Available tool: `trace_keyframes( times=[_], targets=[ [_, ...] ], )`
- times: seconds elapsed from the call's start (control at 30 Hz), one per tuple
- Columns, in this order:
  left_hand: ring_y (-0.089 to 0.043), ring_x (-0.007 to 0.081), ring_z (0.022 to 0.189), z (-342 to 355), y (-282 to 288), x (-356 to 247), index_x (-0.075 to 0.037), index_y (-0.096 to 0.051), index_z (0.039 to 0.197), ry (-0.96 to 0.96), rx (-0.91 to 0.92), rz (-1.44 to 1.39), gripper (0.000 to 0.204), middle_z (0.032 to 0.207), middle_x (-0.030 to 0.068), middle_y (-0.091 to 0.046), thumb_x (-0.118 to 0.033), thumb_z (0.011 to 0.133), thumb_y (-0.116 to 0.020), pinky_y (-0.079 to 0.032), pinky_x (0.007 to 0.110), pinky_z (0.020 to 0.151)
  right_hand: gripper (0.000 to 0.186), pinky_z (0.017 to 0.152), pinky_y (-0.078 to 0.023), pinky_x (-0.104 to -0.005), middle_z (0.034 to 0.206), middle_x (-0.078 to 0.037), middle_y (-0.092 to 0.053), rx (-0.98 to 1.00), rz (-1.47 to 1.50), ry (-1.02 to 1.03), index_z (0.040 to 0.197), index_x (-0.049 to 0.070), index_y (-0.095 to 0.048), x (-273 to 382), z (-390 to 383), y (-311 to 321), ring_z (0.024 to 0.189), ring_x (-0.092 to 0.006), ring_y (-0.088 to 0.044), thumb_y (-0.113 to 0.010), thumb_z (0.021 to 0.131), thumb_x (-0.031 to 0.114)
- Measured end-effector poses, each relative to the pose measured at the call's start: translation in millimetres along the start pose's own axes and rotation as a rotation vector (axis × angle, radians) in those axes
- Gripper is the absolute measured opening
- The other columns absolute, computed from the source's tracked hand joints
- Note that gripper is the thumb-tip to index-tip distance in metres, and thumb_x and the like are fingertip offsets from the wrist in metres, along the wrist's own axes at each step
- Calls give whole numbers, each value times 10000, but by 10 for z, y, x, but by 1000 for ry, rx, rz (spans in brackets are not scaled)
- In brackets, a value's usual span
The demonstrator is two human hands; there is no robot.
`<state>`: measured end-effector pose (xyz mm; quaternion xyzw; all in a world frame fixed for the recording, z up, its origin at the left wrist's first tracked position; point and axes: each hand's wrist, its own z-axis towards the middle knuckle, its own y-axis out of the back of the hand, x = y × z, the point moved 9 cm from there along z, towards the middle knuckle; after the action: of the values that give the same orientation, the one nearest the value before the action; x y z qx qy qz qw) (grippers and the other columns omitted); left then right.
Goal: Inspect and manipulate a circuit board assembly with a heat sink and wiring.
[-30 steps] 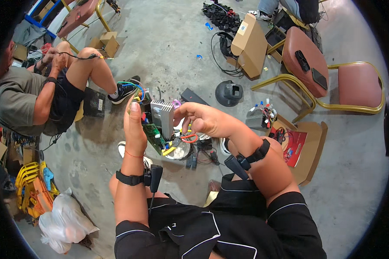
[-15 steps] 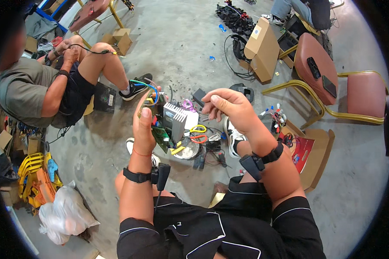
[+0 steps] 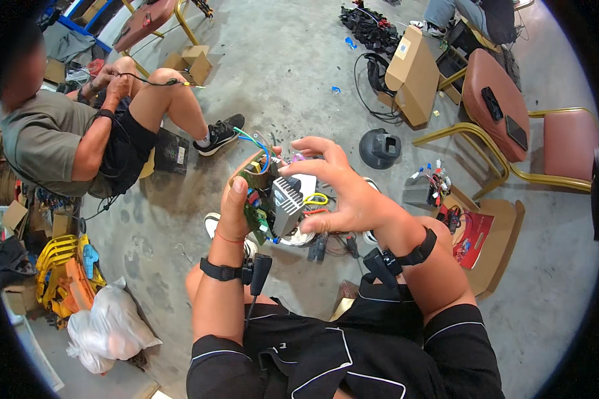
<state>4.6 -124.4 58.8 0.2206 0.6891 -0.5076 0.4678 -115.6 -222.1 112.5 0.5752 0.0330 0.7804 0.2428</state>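
R hand [image 3: 347,191] back nr heatsink [image 3: 285,210], spread at its R, touch unclear; PCB [image 3: 257,217] pinched in L hand [image 3: 232,211]

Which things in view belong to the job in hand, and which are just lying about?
In the job:
green circuit board, in the left hand
finned heat sink, beside the board; right hand close, contact unclear

Lying about:
white plastic bag
cardboard box, upper right
brown chair
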Motion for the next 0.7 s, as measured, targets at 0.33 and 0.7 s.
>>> trace_keyframes(
  times=[0.33,0.7],
  targets=[
    [-617,225,1157,-3,58,57,75,-498,1393,30,-29,40,954,1231,160,-647,-682,835,-654,-468,353,1021,716,1142,-285,-476,1556,-140,-367,107,-165,88,1361,179,-603,85,45,-101,1384,-383,-354,-879,719,330],
    [-624,214,1129,22,127,19,104,-482,1404,-31,-8,243,993,1210,155,-651,-698,840,-638,-471,346,1010,673,1135,-291,-470,1418,-168,-442,62,-99,19,1232,147,-570,204,-70,-153,1351,-380,-377,-893,641,137]
  ],
)
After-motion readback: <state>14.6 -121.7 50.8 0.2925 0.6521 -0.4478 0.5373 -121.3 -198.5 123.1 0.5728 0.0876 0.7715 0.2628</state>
